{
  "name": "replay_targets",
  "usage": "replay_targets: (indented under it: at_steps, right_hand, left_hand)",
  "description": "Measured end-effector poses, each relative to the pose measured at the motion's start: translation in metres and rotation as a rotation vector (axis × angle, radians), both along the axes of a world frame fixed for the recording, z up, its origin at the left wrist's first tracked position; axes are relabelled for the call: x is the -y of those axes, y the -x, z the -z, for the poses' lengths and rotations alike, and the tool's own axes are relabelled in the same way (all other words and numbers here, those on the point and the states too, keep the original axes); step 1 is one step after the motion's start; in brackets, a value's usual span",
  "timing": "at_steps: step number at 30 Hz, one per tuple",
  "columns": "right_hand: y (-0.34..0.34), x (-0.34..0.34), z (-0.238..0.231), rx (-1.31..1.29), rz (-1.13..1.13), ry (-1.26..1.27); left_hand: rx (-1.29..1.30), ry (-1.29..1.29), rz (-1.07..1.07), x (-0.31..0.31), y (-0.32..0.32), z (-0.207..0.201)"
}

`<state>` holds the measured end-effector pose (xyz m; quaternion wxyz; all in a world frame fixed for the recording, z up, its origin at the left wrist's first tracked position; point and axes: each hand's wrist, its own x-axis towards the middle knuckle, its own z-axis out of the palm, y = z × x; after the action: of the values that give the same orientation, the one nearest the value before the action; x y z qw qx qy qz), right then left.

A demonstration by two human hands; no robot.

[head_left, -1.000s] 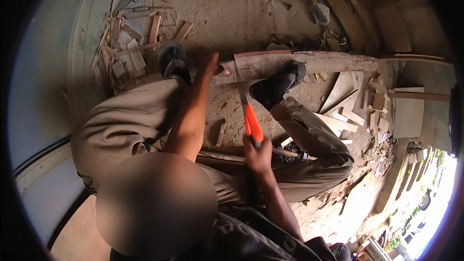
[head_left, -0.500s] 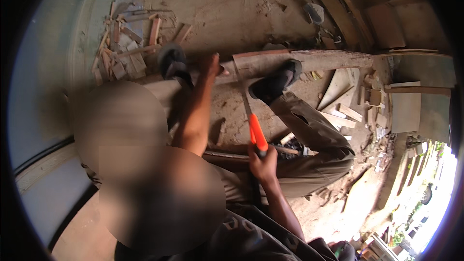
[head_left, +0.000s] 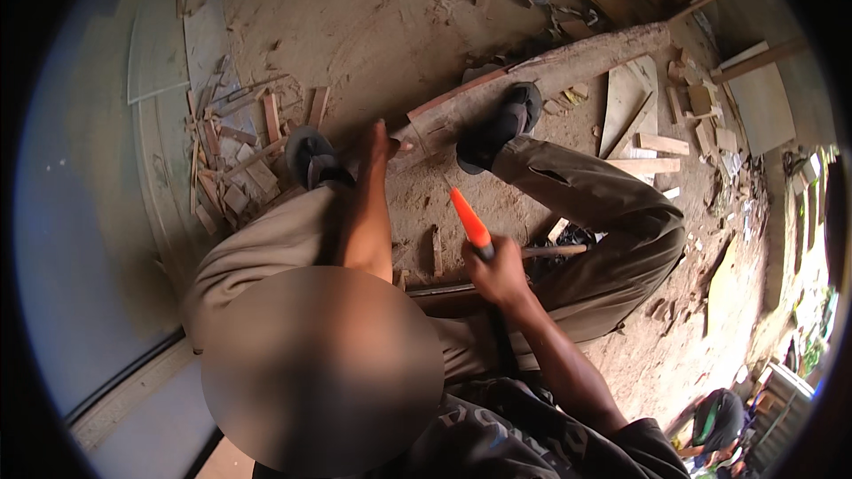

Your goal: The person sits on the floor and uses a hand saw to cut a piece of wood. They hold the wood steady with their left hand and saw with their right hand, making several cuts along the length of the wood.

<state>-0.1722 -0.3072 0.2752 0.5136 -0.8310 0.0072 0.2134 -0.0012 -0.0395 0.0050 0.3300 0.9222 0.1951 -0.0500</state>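
A long wooden plank (head_left: 590,62) lies slantwise across the ground in front of me, with a reddish strip along part of its far edge. My left hand (head_left: 383,138) grips the plank near its left part, thumb apart on top; some fingers are hidden. My right hand (head_left: 499,270) is closed round the orange and black handle of a handsaw (head_left: 469,220). The saw's thin blade is seen nearly edge-on and reaches toward the plank just right of my left hand. Whether its teeth touch the wood I cannot tell.
My feet in dark sandals (head_left: 499,131) are by the plank. Wood offcuts (head_left: 235,137) lie piled at the left, more scraps (head_left: 661,144) at the right. Boards lean along the right side. Another person (head_left: 717,421) is at the lower right.
My view has turned, so the plank now slants up to the right. The saw handle is nearer the plank's line and less blade shows. My left hand stays on the plank.
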Motion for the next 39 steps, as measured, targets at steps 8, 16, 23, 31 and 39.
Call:
replay_targets:
  at_steps: [8, 16, 23, 31, 39]
  right_hand:
    - [-0.046, -0.034, 0.046, -0.05, -0.035, 0.055]
    - [-0.069, -0.048, 0.049, -0.122, 0.022, 0.011]
    - [-0.004, -0.004, 0.013, -0.091, -0.018, -0.058]
    - [-0.096, -0.06, 0.072, -0.095, 0.07, 0.03]
    - [0.017, 0.017, 0.013, -0.161, 0.008, -0.003]
  left_hand:
    - [0.01, 0.122, 0.168, -0.004, -0.003, -0.015]
    - [-0.088, -0.063, 0.14, -0.02, 0.003, 0.015]
    - [-0.107, 0.02, 0.158, -0.037, 0.008, 0.034]
    - [-0.025, -0.136, 0.295, -0.013, -0.009, 0.031]
    - [-0.071, -0.105, -0.002, -0.005, 0.015, 0.0]
